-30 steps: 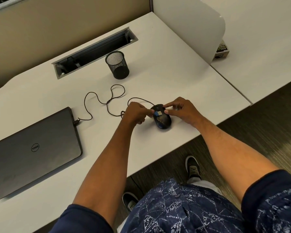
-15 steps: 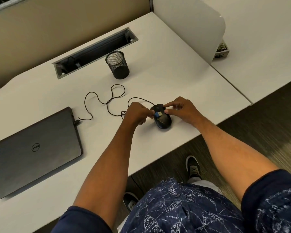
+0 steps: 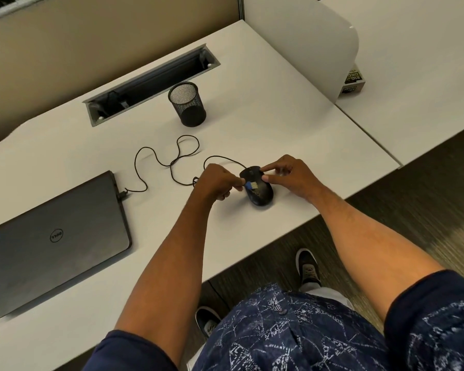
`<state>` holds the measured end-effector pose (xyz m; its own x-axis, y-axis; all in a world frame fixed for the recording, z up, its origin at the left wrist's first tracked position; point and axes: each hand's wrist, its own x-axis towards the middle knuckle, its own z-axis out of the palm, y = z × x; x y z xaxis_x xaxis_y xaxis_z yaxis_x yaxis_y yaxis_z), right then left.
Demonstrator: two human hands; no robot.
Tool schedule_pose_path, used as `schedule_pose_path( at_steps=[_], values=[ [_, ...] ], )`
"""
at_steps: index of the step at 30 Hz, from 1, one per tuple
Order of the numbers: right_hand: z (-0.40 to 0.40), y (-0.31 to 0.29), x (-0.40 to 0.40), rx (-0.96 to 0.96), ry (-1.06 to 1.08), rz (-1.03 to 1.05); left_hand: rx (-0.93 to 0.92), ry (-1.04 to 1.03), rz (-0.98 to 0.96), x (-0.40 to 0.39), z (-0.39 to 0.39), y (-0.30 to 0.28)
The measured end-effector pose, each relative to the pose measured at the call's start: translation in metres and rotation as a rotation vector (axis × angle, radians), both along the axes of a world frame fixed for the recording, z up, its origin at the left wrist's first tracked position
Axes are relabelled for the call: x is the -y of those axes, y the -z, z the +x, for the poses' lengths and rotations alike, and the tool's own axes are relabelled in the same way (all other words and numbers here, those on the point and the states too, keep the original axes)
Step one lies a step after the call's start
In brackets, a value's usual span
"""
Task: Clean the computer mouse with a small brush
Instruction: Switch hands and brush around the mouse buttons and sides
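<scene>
A person stands at a white desk (image 3: 292, 124), seen from above, with both bare forearms reaching forward to a black computer mouse (image 3: 260, 195) that lies near the desk's near edge, right of centre. The left hand (image 3: 217, 182) has its fingers curled and pinches a small brush (image 3: 250, 186) with a blue handle, whose pale bristles rest on top of the mouse. The right hand (image 3: 292, 178) steadies the mouse from the right side: its forefinger and thumb touch the mouse's far end, and the other fingers are curled loosely. The mouse's thin black cable (image 3: 172, 164) loops across the desk toward the left and plugs into a closed dark laptop (image 3: 56, 239) lying at the near left. Farther back, a black mesh pen cup (image 3: 187, 104) stands upright, and behind it a long cable slot (image 3: 150, 81) is open in the desk. A white divider panel (image 3: 306, 46) rises at the far right.
</scene>
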<state>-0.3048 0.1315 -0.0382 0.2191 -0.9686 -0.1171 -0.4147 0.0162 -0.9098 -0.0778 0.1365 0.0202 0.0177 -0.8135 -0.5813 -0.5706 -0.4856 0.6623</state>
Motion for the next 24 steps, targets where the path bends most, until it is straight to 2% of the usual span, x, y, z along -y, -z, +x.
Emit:
schedule_pose_path(
  at_steps=[2, 7, 11, 15, 19, 24],
  values=[
    [0.0, 0.0, 0.0, -0.003, -0.003, 0.003, 0.014, -0.006, 0.007, 0.002, 0.006, -0.003],
    [0.0, 0.001, 0.001, -0.011, 0.0, 0.012, -0.113, -0.111, -0.087, 0.002, 0.011, -0.005],
    [0.0, -0.001, 0.0, -0.012, 0.0, 0.015, -0.133, -0.086, -0.135, -0.006, 0.0, 0.001],
    [0.0, -0.004, -0.001, -0.015, -0.011, 0.016, -0.063, 0.006, -0.031, -0.009, 0.0, 0.003],
    [0.0, -0.006, -0.002, -0.021, -0.01, 0.021, 0.005, -0.001, 0.043, -0.003, 0.017, -0.001],
    [0.0, -0.007, -0.002, -0.01, -0.007, 0.029, -0.156, -0.092, -0.055, 0.0, 0.03, -0.001]
  ],
)
